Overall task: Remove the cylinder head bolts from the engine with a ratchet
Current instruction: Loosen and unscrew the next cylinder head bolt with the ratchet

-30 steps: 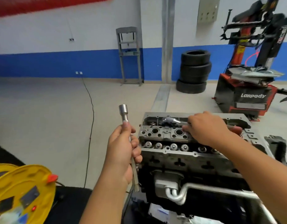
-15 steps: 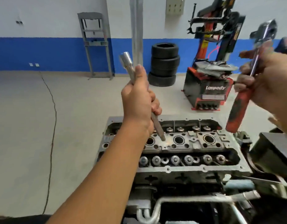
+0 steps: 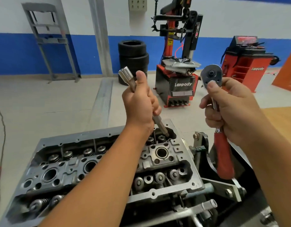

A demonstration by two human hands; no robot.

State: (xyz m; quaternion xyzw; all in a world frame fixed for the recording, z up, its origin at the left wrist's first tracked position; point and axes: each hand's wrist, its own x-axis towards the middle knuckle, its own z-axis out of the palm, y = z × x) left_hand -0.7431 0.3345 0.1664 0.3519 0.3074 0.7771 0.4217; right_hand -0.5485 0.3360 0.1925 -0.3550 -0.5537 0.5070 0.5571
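Cylinder head: the bare grey cast-metal cylinder head (image 3: 108,163), with its valve springs and round bores exposed, is seen at the lower centre of the frame, carried on a dark engine stand rather than a counter; the bolts to be removed cannot be told apart from the other fittings.
Left hand: the left hand (image 3: 139,102) is held above the upper right corner of the head, its fingers wrapped round the long silver socket extension bar (image 3: 133,85), the socket end pointing up and left and the lower tip hanging just over a recess.
Right hand: the right hand (image 3: 230,110) is raised at the right centre, its fingers closed round the shank of the chrome ratchet with the red handle (image 3: 221,154), the thumb laid against the round head.
Risk, joining: the bar and ratchet are held apart; if the drive is not seated fully, the bar could be dropped into the open valve gear.
Risk, turning: a socket set crooked on a bolt would likely slip and round it, and knuckles could be struck on the cast edges.
Stand: a metal bracket and a tube are seen at the lower right.
Floor: pale smooth flooring is laid beyond, with a thin dark cable at the left edge.
Room: a stack of black tyres (image 3: 133,54), a red and black tyre changer (image 3: 177,82) and a red wheel balancer (image 3: 244,63) are ranged along a white wall with a blue band; a grey metal frame (image 3: 48,38) is stood at the upper left.
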